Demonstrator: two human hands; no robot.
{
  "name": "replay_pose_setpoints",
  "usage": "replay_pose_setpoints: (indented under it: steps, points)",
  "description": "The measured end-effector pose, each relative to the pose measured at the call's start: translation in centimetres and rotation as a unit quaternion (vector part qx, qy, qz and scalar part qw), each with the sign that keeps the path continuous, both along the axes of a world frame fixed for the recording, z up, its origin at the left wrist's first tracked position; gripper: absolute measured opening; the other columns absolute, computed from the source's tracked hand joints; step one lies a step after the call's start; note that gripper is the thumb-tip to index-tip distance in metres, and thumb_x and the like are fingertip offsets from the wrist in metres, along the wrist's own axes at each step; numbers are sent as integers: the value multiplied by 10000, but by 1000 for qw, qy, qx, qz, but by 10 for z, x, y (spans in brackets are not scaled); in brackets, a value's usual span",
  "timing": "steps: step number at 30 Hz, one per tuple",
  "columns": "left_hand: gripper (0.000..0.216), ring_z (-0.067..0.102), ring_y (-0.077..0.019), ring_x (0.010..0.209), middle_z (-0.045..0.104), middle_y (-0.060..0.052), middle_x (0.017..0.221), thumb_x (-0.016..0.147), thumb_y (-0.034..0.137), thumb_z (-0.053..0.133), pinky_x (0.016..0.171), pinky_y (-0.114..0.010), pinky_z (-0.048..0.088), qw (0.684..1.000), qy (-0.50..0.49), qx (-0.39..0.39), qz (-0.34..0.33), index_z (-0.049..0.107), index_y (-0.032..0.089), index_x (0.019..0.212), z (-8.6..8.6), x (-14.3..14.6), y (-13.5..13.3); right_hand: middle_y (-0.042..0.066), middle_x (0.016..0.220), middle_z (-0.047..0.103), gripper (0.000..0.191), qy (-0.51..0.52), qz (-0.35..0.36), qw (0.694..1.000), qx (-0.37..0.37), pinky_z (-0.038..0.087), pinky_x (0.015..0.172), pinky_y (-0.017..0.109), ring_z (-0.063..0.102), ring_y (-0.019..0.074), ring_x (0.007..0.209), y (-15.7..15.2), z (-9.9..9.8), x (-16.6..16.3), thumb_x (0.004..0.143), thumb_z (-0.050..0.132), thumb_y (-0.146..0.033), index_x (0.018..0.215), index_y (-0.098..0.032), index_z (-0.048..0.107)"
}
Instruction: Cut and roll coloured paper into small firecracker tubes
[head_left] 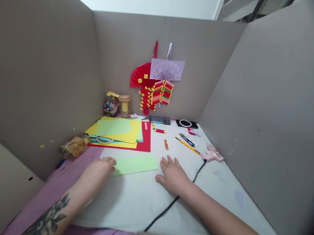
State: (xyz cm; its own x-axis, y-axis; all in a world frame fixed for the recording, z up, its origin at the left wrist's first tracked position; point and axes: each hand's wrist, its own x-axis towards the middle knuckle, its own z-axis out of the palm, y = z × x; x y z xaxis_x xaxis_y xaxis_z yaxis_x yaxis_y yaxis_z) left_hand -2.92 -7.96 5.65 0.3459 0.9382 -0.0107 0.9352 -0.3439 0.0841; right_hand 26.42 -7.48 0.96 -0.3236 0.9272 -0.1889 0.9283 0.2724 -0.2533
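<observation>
A light green paper sheet [136,164] lies on the white table [142,202] in front of me. My left hand [99,169] rests on the sheet's left end with its fingers curled down onto the paper. My right hand [172,173] lies flat beside the sheet's right edge, fingers stretched out and spread, holding nothing. A black cable [178,196] runs under my right wrist toward a pink glue gun [212,154].
A stack of yellow, green and red paper [121,132] lies at the back left. Scissors [187,139], a yellow pencil [189,146], an orange tube [166,144] and small paper rolls [158,128] lie behind. Paper fans and firecrackers [157,84] hang on the cardboard wall. Cardboard walls enclose three sides.
</observation>
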Motion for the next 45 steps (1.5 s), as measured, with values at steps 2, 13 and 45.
replay_pose_setpoints:
  steps: [2, 13, 45]
  points:
    - [292, 635, -219, 792, 683, -96, 878, 872, 276, 374, 731, -317, 457, 995, -72, 72, 7, 652, 185, 857, 6, 16, 3, 157, 1487, 199, 782, 80, -4, 997, 10, 48, 1116, 453, 79, 291, 1385, 1, 5, -14, 829, 385, -575, 1410, -63, 277]
    - [449, 387, -289, 1269, 472, -128, 1351, 831, 205, 399, 1024, -471, 283, 985, -55, 146, -77, 511, 178, 1265, -17, 45, 72, 88, 1361, 463, 740, 781, -7, 607, -145, 334, 1033, 415, 432, 225, 1247, 14, 66, -46, 832, 142, -702, 1276, -209, 469]
    - [656, 240, -306, 1349, 256, -138, 1471, 865, 517, 327, 1039, -488, 272, 994, 59, -37, -81, 305, 160, 1414, -56, 6, 10, 54, 1511, 136, 674, 14, 99, 995, 28, 8, 1083, 552, 39, 273, 1390, 22, -17, -21, 870, 330, -537, 1450, -236, 163]
